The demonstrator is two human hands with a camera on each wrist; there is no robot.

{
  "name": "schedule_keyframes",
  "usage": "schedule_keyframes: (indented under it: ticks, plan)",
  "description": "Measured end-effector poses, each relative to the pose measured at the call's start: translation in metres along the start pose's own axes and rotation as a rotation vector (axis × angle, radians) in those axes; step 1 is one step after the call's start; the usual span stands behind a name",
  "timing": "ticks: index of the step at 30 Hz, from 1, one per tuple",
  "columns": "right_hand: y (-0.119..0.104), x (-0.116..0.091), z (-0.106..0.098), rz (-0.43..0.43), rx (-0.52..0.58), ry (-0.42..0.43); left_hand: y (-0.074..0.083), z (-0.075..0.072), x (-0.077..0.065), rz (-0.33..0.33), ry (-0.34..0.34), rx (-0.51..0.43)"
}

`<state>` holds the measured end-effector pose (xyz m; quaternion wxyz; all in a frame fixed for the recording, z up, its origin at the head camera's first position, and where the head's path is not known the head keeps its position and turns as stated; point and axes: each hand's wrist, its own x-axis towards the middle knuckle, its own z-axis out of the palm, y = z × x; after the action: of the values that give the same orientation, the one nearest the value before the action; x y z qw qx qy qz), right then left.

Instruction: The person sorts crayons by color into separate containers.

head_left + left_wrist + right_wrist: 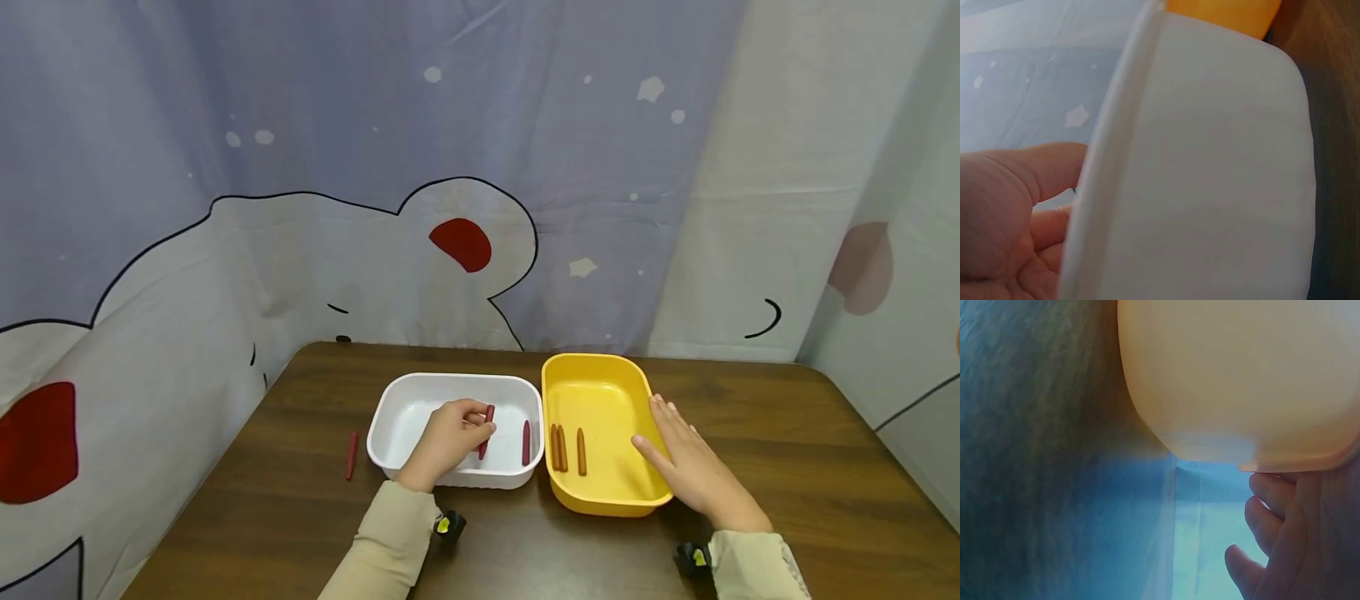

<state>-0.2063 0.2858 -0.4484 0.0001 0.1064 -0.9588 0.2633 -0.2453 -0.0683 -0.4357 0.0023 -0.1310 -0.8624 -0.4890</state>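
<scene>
My left hand (448,435) pinches a dark red crayon (490,413) between thumb and fingers, over the inside of the white tray (405,385). Another dark red crayon (527,443) lies at the right end of that tray. In the left wrist view, the tray's outer wall (1210,156) hides the fingertips and the crayon. My right hand (693,467) rests at the right rim of the yellow tray (603,504), fingers fairly straight and thumb spread over the inside. Several orange-brown crayons (581,452) lie along the left side of the yellow tray.
One more dark red crayon (352,456) lies on the brown wooden table (300,517), left of the white tray. The two trays stand side by side. A patterned curtain (360,275) hangs behind the table's far edge.
</scene>
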Motion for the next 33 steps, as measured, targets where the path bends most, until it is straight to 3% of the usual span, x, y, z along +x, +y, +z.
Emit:
schedule_keyframes:
  ticks: [17, 33]
  plan:
    - [0.001, 0.0, -0.001, -0.002, 0.003, -0.007, 0.008, 0.025, 0.019, -0.11, -0.021, 0.376]
    - [0.001, 0.002, 0.0, -0.005, 0.005, -0.006, 0.009, 0.027, 0.026, -0.154, -0.065, 0.453]
